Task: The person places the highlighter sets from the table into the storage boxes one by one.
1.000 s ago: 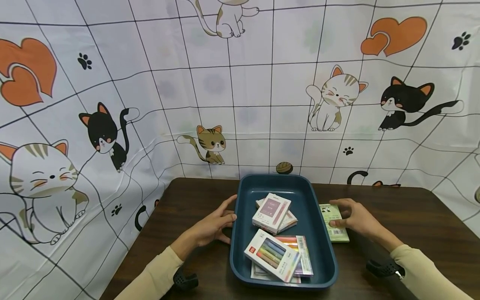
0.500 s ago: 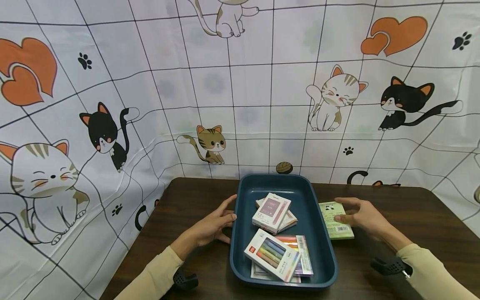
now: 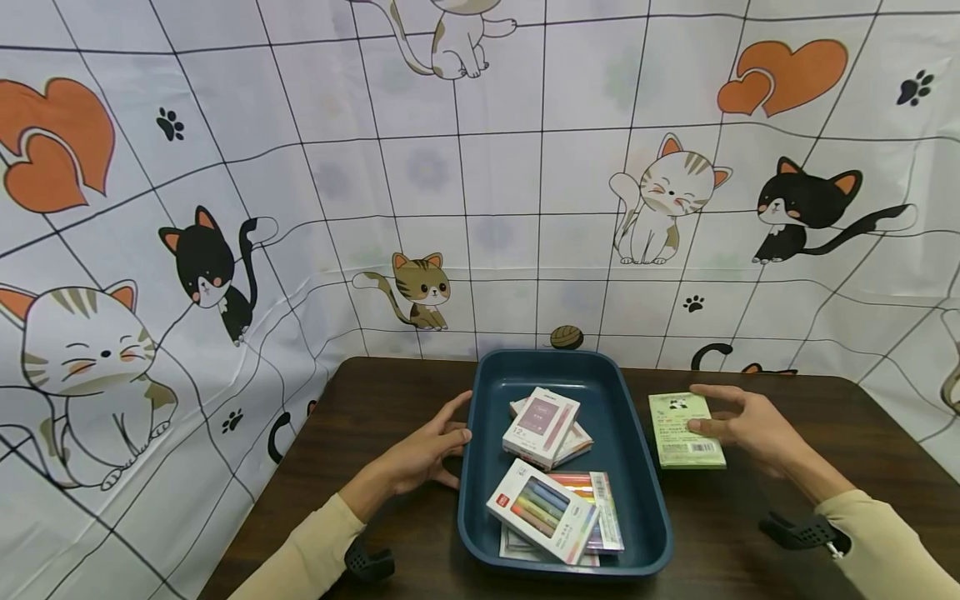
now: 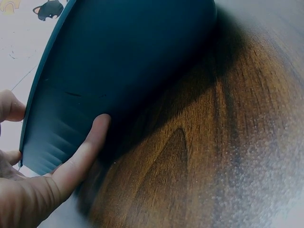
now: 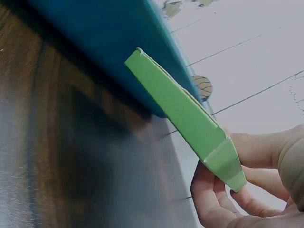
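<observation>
A dark blue tray stands on the table in the head view, with several small boxes lying inside. My left hand rests against the tray's left side, fingertips at the rim. In the left wrist view its straight thumb touches the outer wall. To the right of the tray, my right hand grips a thin green box with printed text and a barcode on its face. The right wrist view shows this green box edge-on, pinched near one end and raised off the table.
Two pale pink boxes are stacked crosswise in the tray's middle. Nearer lies a white box of coloured sticks on other flat packs. The dark wooden table ends against a cat-printed sheet.
My right hand has lifted the green box and drawn it to the right, away from the tray's side. The left hand and the tray stay in place.
</observation>
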Available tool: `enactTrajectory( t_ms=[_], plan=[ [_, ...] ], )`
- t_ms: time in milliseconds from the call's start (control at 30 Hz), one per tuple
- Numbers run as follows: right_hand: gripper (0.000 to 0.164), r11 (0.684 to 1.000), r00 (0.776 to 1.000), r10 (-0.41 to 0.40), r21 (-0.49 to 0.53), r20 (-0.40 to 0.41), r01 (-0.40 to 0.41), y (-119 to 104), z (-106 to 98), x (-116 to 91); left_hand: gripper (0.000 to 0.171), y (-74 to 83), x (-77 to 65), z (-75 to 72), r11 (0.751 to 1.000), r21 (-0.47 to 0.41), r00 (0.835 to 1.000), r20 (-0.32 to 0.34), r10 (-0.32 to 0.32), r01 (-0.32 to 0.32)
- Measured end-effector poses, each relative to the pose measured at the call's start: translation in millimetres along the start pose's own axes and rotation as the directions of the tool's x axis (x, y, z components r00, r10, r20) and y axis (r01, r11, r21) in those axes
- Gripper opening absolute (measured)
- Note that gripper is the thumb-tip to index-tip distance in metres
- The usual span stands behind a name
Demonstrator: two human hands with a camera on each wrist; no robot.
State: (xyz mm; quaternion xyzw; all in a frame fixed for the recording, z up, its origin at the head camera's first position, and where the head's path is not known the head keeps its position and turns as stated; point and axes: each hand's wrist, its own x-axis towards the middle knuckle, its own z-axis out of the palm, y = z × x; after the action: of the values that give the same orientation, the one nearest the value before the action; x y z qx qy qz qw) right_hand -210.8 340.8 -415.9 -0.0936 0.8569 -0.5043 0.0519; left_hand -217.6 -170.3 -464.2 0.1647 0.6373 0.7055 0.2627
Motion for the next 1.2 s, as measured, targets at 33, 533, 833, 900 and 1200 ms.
enactTrajectory(
  t_ms=[33, 533, 833, 900, 1200],
  plan=[
    [0.08, 1.0, 1.0, -0.003, -0.015, -0.008, 0.003, -1.8, -2.1, -0.4, 0.073, -0.1, 0.3, -0.2, 1.0, -0.002, 1.0, 0.001, 0.0, 0.0],
    [0.087, 0.998, 0.996, 0.05, 0.052, -0.074, -0.046, -39.9, -5.9, -2.7, 0.072, -1.1, -0.6, -0.2, 1.0, -0.007, 1.0, 0.0, 0.001, -0.001],
    [0.085, 0.988, 0.997, 0.008, 0.154, -0.072, 0.004, -56.7, 10.9, 1.0, 0.071, 2.8, 0.8, 1.3, 1.0, -0.009, 1.0, 0.01, 0.0, 0.0],
    [0.084, 0.981, 0.998, 0.002, 0.191, -0.065, 0.011, -60.3, 15.5, 2.3, 0.071, 3.8, 0.7, 1.6, 1.0, -0.007, 1.0, 0.008, 0.003, -0.003],
    [0.078, 0.957, 0.999, -0.038, 0.287, -0.013, 0.04, -76.6, 45.2, -4.3, 0.071, 3.6, -2.2, 1.9, 1.0, -0.004, 1.0, 0.006, -0.008, 0.008]
  ],
)
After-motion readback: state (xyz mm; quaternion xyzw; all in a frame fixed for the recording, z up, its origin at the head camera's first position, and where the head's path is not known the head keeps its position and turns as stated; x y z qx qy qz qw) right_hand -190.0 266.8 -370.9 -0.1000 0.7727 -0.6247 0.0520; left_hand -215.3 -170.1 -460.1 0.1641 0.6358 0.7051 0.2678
